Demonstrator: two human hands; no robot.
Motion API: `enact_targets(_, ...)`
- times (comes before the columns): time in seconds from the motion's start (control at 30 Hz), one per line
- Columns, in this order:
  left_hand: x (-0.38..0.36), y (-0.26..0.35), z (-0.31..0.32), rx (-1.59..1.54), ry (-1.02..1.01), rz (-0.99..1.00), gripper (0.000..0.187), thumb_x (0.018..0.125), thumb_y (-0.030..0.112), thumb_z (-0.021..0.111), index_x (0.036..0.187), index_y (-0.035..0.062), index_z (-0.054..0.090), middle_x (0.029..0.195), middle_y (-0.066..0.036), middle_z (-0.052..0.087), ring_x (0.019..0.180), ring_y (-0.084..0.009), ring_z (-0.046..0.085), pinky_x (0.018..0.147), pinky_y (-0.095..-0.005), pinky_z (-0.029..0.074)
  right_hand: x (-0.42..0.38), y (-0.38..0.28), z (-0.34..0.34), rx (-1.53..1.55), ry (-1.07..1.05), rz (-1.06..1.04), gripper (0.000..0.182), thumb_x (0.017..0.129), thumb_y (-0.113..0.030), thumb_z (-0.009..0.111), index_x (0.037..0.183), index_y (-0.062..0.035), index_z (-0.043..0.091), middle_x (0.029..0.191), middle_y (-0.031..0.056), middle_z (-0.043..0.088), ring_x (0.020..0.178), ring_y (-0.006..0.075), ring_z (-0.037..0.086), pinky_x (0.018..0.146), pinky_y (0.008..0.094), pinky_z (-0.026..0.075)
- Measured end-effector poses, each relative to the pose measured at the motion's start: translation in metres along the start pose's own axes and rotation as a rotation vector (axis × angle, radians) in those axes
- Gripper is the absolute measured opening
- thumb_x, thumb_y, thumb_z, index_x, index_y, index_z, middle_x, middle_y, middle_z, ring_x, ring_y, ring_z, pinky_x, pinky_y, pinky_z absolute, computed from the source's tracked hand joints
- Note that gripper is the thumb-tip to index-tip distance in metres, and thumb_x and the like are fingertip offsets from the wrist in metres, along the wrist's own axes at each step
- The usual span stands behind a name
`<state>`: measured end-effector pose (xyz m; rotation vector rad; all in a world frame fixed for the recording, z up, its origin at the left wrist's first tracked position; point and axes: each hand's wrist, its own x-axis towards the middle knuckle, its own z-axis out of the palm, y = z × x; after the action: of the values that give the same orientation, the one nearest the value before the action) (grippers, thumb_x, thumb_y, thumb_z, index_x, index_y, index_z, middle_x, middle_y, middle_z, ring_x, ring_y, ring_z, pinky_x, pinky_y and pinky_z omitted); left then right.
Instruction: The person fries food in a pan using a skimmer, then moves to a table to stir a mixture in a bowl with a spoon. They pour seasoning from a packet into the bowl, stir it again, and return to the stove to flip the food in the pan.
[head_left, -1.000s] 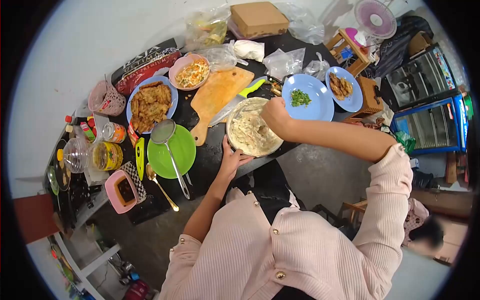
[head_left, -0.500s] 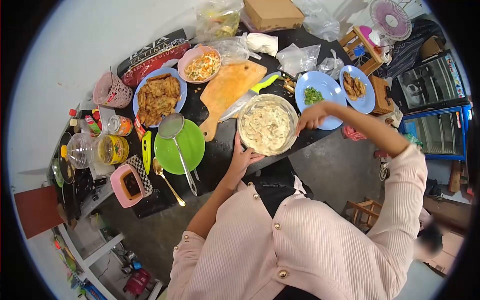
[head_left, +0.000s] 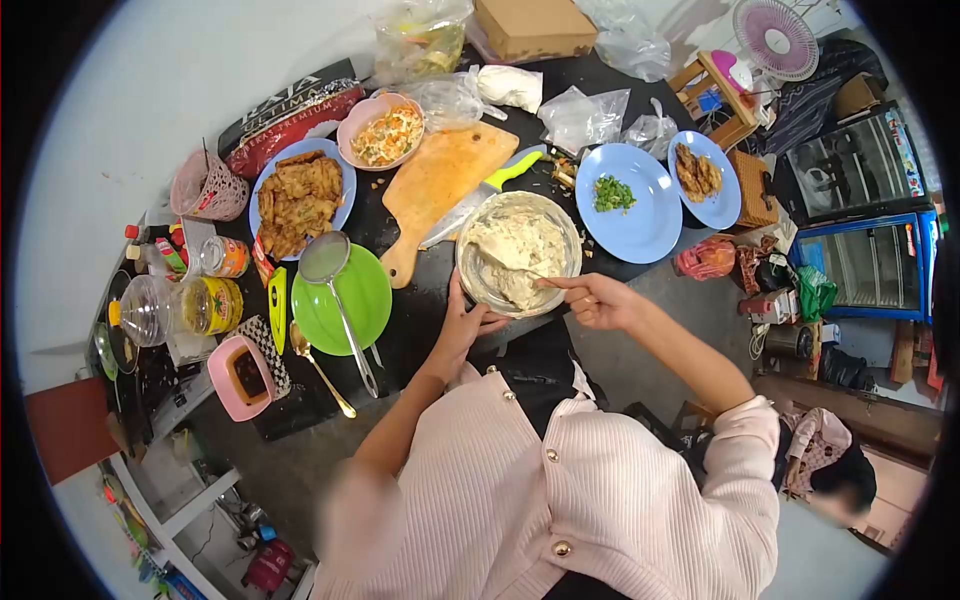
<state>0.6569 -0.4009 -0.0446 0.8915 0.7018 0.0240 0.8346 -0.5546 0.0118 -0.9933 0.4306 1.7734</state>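
Note:
A round bowl (head_left: pixel 519 253) of thick, pale batter stands at the near edge of the black table. Against its lower left side rests my left hand (head_left: pixel 466 325), fingers apart along the wall. My right hand (head_left: pixel 598 301) is closed round the handle of a spoon (head_left: pixel 527 272), whose head dips into the batter. Behind the bowl lie a green-handled knife (head_left: pixel 485 195) and a wooden board (head_left: pixel 447 180). Chopped greens (head_left: pixel 613 194) sit on a blue plate (head_left: pixel 650 210) to the right. A strainer (head_left: pixel 326 258) lies across a green bowl (head_left: pixel 362 300) on the left.
Fried pieces fill a blue plate (head_left: pixel 346 181) at the left, near a pink bowl (head_left: pixel 346 133) of shredded vegetables. Another blue plate (head_left: pixel 728 203) holds browned food. A pink tub (head_left: pixel 228 392) of dark liquid stands near a golden spoon (head_left: pixel 325 378). Another person (head_left: pixel 820 450) is at lower right.
My right hand has moved left and down from the bowl's right rim, and the spoon now shows in the batter. The view has shifted slightly. More of the other person shows at lower right.

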Motion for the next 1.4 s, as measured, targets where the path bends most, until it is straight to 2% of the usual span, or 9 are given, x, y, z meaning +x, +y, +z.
enact_targets(0.17,-0.001,0.001,0.001,0.025,-0.001,0.001,0.073,0.081,-0.006,0.037,0.137,0.0176,-0.004,0.137,-0.013,0.018,0.088,-0.0252,0.060,0.071,-0.0300,0.054,-0.037,-0.022,-0.011,-1.011,0.332,-0.244,0.029,0.090,-0.023,0.042,0.116,-0.0128,0.053,0.050,-0.0092,0.033,0.038,0.0061,0.031,0.036,0.0219,0.030)
enact_targets(0.2,-0.002,0.003,0.002,0.023,0.009,0.000,0.074,0.081,-0.006,0.037,0.137,0.0180,-0.004,0.136,-0.013,0.019,0.087,-0.0255,0.060,0.071,-0.0299,0.054,-0.020,-0.021,-0.013,-1.447,0.312,-0.933,0.031,0.083,-0.020,0.050,0.114,-0.0164,0.054,0.054,-0.0013,0.050,0.044,0.0153,0.049,0.043,0.0313,0.041)
enact_targets(0.3,0.000,-0.001,0.000,0.009,0.006,0.002,0.074,0.081,-0.007,0.037,0.137,0.0185,-0.004,0.136,-0.013,0.022,0.086,-0.0261,0.061,0.070,-0.0298,0.054,-0.036,-0.017,0.004,-2.181,0.782,-0.603,0.039,0.076,-0.012,0.052,0.115,-0.0142,0.052,0.062,0.0090,0.060,0.054,0.0233,0.059,0.049,0.0367,0.046)
enact_targets(0.37,0.001,0.000,0.001,-0.008,0.006,0.007,0.075,0.079,-0.008,0.037,0.137,0.0193,-0.003,0.136,-0.013,0.022,0.085,-0.0265,0.061,0.069,-0.0298,0.055,-0.021,0.005,0.021,-2.398,0.784,-0.668,0.044,0.071,-0.009,0.052,0.115,-0.0076,0.047,0.056,0.0071,0.057,0.052,0.0235,0.059,0.045,0.0348,0.045)
enact_targets(0.63,-0.003,0.007,0.003,-0.035,-0.023,0.031,0.077,0.078,-0.008,0.038,0.137,0.0210,-0.003,0.130,-0.016,0.033,0.088,-0.0266,0.060,0.074,-0.0350,0.053,-0.073,0.022,0.046,-2.443,0.664,-0.554,0.046,0.072,-0.010,0.053,0.117,-0.0083,0.047,0.057,0.0069,0.056,0.055,0.0223,0.059,0.045,0.0324,0.043)
enact_targets(0.73,-0.005,0.007,0.003,-0.019,-0.029,0.014,0.077,0.078,-0.008,0.038,0.136,0.0210,-0.003,0.129,-0.016,0.034,0.087,-0.0257,0.060,0.074,-0.0346,0.053,-0.074,0.029,0.028,-2.511,0.593,-0.583,0.043,0.075,-0.011,0.051,0.117,-0.0193,0.050,0.053,0.0056,0.054,0.045,0.0223,0.054,0.041,0.0341,0.041)
enact_targets(1.07,-0.003,0.000,0.000,0.000,-0.001,0.034,0.072,0.079,-0.008,0.034,0.136,0.0181,-0.001,0.137,-0.013,0.019,0.088,-0.0247,0.060,0.073,-0.0332,0.054,-0.003,-0.010,0.028,-2.191,0.853,-0.840,0.032,0.074,-0.014,0.051,0.103,-0.0249,0.060,0.055,0.0075,0.057,0.052,0.0236,0.059,0.043,0.0346,0.043)
enact_targets(1.3,-0.008,0.008,0.003,-0.011,-0.023,0.056,0.073,0.079,-0.005,0.038,0.137,0.0174,-0.001,0.135,-0.013,0.023,0.088,-0.0253,0.060,0.071,-0.0334,0.053,-0.045,-0.014,0.038,-2.356,1.022,-0.768,0.038,0.073,-0.010,0.052,0.111,-0.0176,0.054,0.053,0.0057,0.055,0.050,0.0206,0.058,0.041,0.0325,0.042)
enact_targets(1.4,-0.004,0.003,-0.001,-0.008,-0.030,0.058,0.074,0.080,-0.003,0.040,0.137,0.0178,-0.003,0.136,-0.012,0.022,0.088,-0.0255,0.060,0.072,-0.0332,0.053,-0.020,0.026,0.022,-2.469,0.873,-0.753,0.045,0.072,-0.010,0.052,0.117,-0.0127,0.049,0.053,0.0030,0.054,0.047,0.0184,0.056,0.041,0.0310,0.040)
